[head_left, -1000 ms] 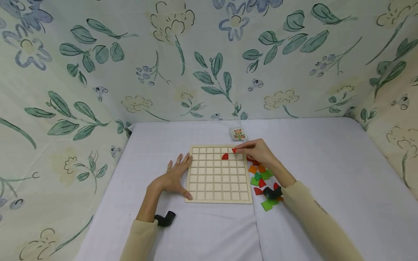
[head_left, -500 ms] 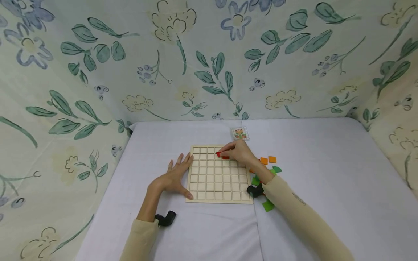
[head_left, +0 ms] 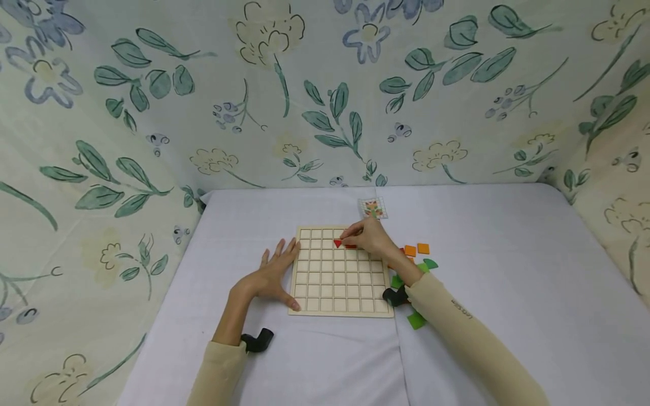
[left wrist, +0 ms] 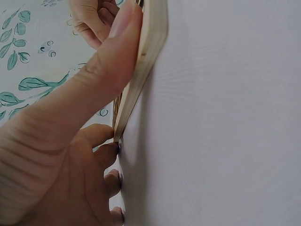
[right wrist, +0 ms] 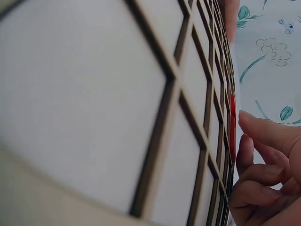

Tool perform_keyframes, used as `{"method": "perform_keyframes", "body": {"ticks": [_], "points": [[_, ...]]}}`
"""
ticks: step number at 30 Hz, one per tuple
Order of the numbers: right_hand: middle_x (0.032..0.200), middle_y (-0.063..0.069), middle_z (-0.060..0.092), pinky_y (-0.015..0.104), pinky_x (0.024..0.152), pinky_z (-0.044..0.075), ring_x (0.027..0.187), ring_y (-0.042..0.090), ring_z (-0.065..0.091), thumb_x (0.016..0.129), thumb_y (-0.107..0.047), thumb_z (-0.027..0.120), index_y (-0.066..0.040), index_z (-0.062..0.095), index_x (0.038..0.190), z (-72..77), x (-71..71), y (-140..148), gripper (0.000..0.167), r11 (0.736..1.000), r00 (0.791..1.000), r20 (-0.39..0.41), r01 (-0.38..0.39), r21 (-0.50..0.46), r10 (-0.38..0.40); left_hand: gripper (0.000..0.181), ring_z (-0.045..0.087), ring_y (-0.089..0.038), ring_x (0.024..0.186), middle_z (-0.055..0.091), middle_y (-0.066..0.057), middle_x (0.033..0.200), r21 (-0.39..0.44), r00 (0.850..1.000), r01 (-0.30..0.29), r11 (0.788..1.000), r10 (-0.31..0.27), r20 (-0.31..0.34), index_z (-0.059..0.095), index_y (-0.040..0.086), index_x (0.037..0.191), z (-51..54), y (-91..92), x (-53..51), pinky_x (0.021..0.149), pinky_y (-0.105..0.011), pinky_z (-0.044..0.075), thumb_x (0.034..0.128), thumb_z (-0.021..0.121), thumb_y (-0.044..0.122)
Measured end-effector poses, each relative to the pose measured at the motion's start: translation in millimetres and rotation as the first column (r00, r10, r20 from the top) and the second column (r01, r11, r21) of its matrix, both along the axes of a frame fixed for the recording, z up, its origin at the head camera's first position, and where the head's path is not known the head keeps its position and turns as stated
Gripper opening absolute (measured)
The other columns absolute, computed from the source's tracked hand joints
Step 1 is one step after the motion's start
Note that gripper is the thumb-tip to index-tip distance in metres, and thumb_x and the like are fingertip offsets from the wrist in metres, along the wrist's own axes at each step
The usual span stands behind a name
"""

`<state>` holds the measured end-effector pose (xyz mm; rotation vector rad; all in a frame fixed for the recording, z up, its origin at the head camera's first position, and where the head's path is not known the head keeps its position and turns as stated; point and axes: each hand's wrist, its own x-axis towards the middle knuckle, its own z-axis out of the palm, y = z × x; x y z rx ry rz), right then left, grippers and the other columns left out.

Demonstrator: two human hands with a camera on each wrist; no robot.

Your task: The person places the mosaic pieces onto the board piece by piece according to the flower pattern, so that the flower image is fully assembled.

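Observation:
In the head view, a square wooden grid board (head_left: 327,278) lies on the white cloth. My left hand (head_left: 267,276) is spread at its left side, the thumb at the near left corner and the fingertips along the edge. Over the board's upper part, my right hand (head_left: 373,237) has bent fingers, their tips beside a red triangular tile (head_left: 337,243). To its right lies a second red tile (head_left: 350,246), partly covered by the fingers. The right wrist view shows the red tiles (right wrist: 233,136) flat on the grid, with nothing visible between the thumb and index fingertips.
Orange tiles (head_left: 424,248), green tiles (head_left: 417,321) and some red ones lie loose right of the board, partly under the right forearm. A small pattern card (head_left: 373,208) lies behind the board. Floral fabric (head_left: 325,96) stands behind the table.
My right hand has moved left across the board from its upper right with a red tile, which now lies beside the other red tile. The left hand has stayed put.

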<state>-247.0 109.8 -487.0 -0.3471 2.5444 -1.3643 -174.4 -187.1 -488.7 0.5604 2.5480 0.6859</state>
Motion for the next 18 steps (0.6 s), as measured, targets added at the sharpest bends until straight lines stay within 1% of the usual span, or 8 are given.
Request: {"method": "perform_keyframes", "body": {"ticks": [2, 4, 5, 7, 9, 10, 11, 18], "points": [[0.105, 0.007, 0.079, 0.022, 0.061, 0.045, 0.075, 0.015, 0.061, 0.089, -0.019, 0.083, -0.011, 0.084, 0.096, -0.6, 0.4, -0.8, 0.011, 1.0, 1.0, 0.003, 0.0, -0.005, 0.0, 0.153, -0.017, -0.036, 0.162, -0.008, -0.008, 0.176, 0.003, 1.0, 0.0, 1.0, 0.0, -0.005, 0.001, 0.01, 0.167, -0.4, 0.3, 0.0, 0.128, -0.063, -0.012, 0.0558, 0.101, 0.044], [0.092, 0.003, 0.077, 0.022, 0.059, 0.042, 0.069, 0.013, 0.054, 0.086, -0.02, 0.085, -0.011, 0.084, 0.097, -0.6, 0.9, -2.2, 0.014, 1.0, 1.0, 0.007, -0.001, -0.008, 0.001, 0.153, -0.016, -0.036, 0.162, -0.007, -0.009, 0.176, 0.008, 1.0, 0.001, 1.0, -0.001, -0.008, 0.002, 0.009, 0.167, -0.1, 0.5, 0.1, 0.128, -0.064, -0.012, 0.0556, 0.101, 0.044], [0.083, 0.001, 0.073, 0.022, 0.058, 0.04, 0.066, 0.012, 0.051, 0.085, -0.02, 0.086, -0.011, 0.084, 0.097, -0.6, 1.1, -2.9, 0.015, 1.0, 1.0, 0.01, 0.0, -0.008, 0.001, 0.153, -0.016, -0.036, 0.162, -0.006, -0.009, 0.176, 0.008, 1.0, 0.0, 1.0, 0.0, -0.011, 0.003, 0.009, 0.167, -0.2, 0.5, 0.1, 0.129, -0.064, -0.012, 0.0555, 0.101, 0.044], [0.066, -0.002, 0.06, 0.024, 0.055, 0.033, 0.059, 0.013, 0.04, 0.083, -0.021, 0.088, -0.01, 0.084, 0.098, 0.3, 1.9, -4.2, 0.018, 1.0, 1.0, 0.017, 0.004, -0.01, -0.004, 0.152, -0.015, -0.036, 0.162, -0.006, -0.009, 0.176, 0.009, 1.0, -0.002, 1.0, 0.002, -0.013, 0.004, 0.009, 0.167, -0.1, 0.5, 0.2, 0.129, -0.064, -0.011, 0.0555, 0.101, 0.044], [0.056, -0.003, 0.047, 0.025, 0.053, 0.027, 0.056, 0.014, 0.033, 0.083, -0.021, 0.088, -0.009, 0.084, 0.098, 0.7, 2.3, -5.2, 0.019, 1.0, 1.0, 0.022, 0.005, -0.012, -0.005, 0.152, -0.015, -0.036, 0.162, -0.005, -0.009, 0.176, 0.009, 1.0, -0.003, 1.0, 0.003, -0.014, 0.005, 0.009, 0.167, 0.0, 0.5, 0.4, 0.129, -0.064, -0.011, 0.0555, 0.101, 0.044], [0.053, -0.003, 0.042, 0.026, 0.053, 0.026, 0.054, 0.014, 0.031, 0.083, -0.021, 0.088, -0.008, 0.084, 0.098, 0.8, 2.6, -5.6, 0.02, 1.0, 1.0, 0.025, 0.008, -0.011, -0.008, 0.152, -0.015, -0.036, 0.162, -0.005, -0.009, 0.176, 0.009, 1.0, -0.004, 1.0, 0.004, -0.016, 0.005, 0.008, 0.167, 0.1, 0.5, 0.5, 0.129, -0.064, -0.011, 0.0554, 0.101, 0.043], [0.053, -0.004, 0.042, 0.026, 0.052, 0.027, 0.054, 0.014, 0.031, 0.083, -0.02, 0.088, -0.008, 0.084, 0.098, 1.1, 3.0, -6.1, 0.019, 1.0, 0.999, 0.029, 0.015, -0.01, -0.015, 0.152, -0.015, -0.036, 0.162, -0.005, -0.009, 0.176, 0.007, 1.0, -0.004, 1.0, 0.004, -0.016, 0.005, 0.008, 0.167, 0.2, 0.5, 0.5, 0.129, -0.064, -0.011, 0.0555, 0.101, 0.043], [0.053, -0.005, 0.044, 0.025, 0.05, 0.029, 0.054, 0.013, 0.034, 0.083, -0.017, 0.087, -0.008, 0.083, 0.097, -0.1, 3.4, -7.2, 0.017, 0.998, 0.997, 0.05, 0.063, -0.014, -0.063, 0.152, -0.015, -0.036, 0.162, -0.006, -0.009, 0.176, 0.01, 1.0, 0.002, 1.0, -0.001, -0.015, 0.004, 0.008, 0.167, 0.8, 0.8, 1.0, 0.129, -0.064, -0.01, 0.0556, 0.101, 0.043]]}}
